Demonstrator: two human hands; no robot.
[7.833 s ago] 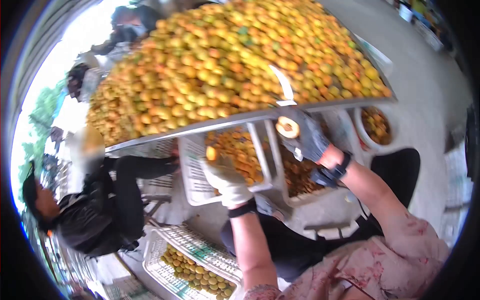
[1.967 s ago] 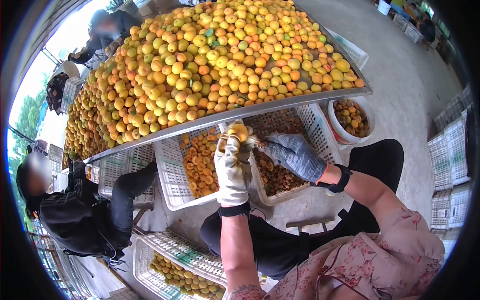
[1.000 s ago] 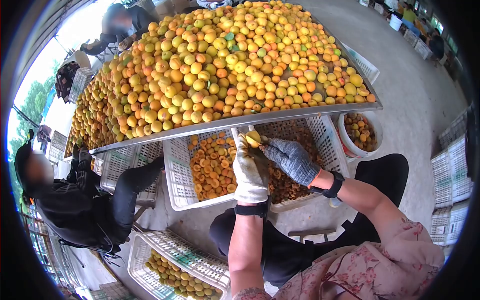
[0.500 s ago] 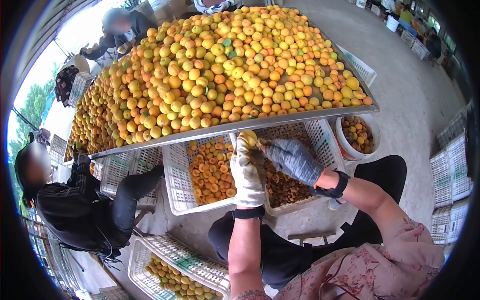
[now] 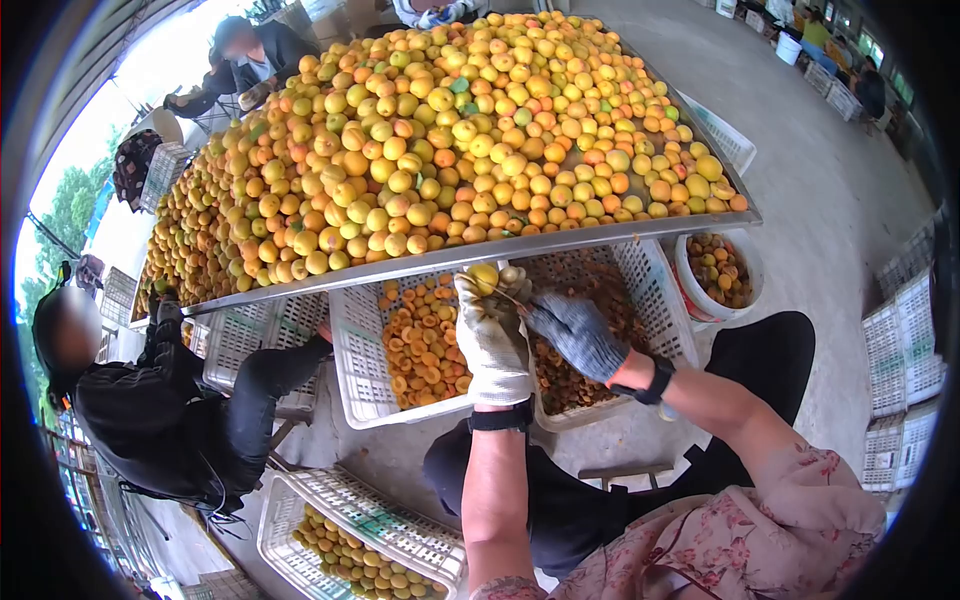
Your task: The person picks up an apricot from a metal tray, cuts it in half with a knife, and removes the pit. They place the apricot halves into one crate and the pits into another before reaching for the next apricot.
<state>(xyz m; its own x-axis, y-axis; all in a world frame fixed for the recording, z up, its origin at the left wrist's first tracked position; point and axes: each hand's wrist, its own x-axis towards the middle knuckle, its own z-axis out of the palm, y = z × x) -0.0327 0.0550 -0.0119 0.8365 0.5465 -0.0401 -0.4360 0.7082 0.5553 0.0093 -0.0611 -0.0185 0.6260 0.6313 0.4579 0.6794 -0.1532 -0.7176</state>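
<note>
My left hand (image 5: 492,335), in a white glove with a stained palm, is closed around a yellow apricot (image 5: 483,277) near the table's front edge. My right hand (image 5: 575,332), in a grey knit glove, is closed just to the right of it. A thin tool tip seems to point from its fingers toward the fruit, but its kind is hidden. Below and left of my hands, a white crate (image 5: 358,372) contains halved apricots (image 5: 425,340). Under my right hand, another white crate (image 5: 655,285) contains brown pits or scraps (image 5: 572,378).
Whole apricots (image 5: 400,150) cover a metal-edged table (image 5: 480,250) ahead. A white bucket (image 5: 752,275) of fruit stands right. One person (image 5: 150,420) sits at left, another (image 5: 245,65) across the table. A lower crate (image 5: 375,515) holds more apricots.
My right hand has moved slightly down and left, its wrist lower. My left hand has shifted a little left, with the apricot still in it and more of the fruit showing.
</note>
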